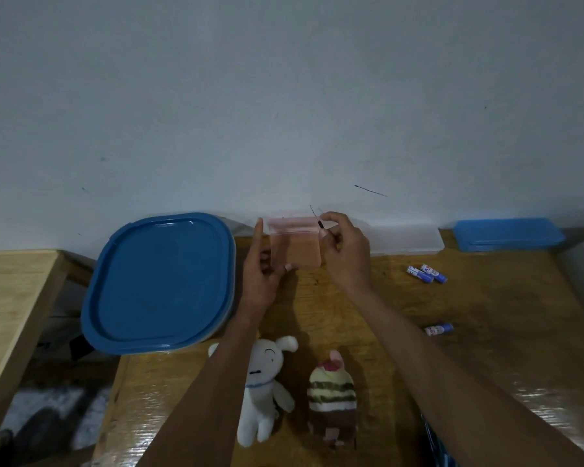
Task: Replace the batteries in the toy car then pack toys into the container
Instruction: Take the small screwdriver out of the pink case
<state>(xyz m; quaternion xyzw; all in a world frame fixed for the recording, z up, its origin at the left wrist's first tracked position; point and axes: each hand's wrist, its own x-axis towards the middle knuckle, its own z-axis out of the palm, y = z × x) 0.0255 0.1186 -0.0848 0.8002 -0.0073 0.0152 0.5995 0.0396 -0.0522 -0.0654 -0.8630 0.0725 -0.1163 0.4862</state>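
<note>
Both hands are raised above the far part of the wooden bench (pixel 486 332), holding between them a small clear zip bag (pixel 295 244) with a pinkish tint. The left hand (pixel 262 271) holds the bag's left edge, its forefinger extended straight up along that edge and its other fingers (pixel 288 267) curled beneath the lower corner. The right hand (pixel 346 251) closes thumb and forefinger in a pinch at the bag's upper right corner, where a thin dark screwdriver (pixel 317 220) projects upward from the fingers. Left of the left fingers, the container with its blue lid (pixel 159 284) lies closed. Right of the right fingers, two batteries (pixel 427 273) lie side by side, and a third battery (pixel 438 329) lies nearer the person. Below the hands, towards the person, a white plush rabbit (pixel 265 389) and a striped plush toy (pixel 332 399) lie side by side. Beyond the right fingers, a clear box (pixel 408 239) and a blue flat lid (pixel 508 233) rest against the wall. The toy car cannot be made out.
</note>
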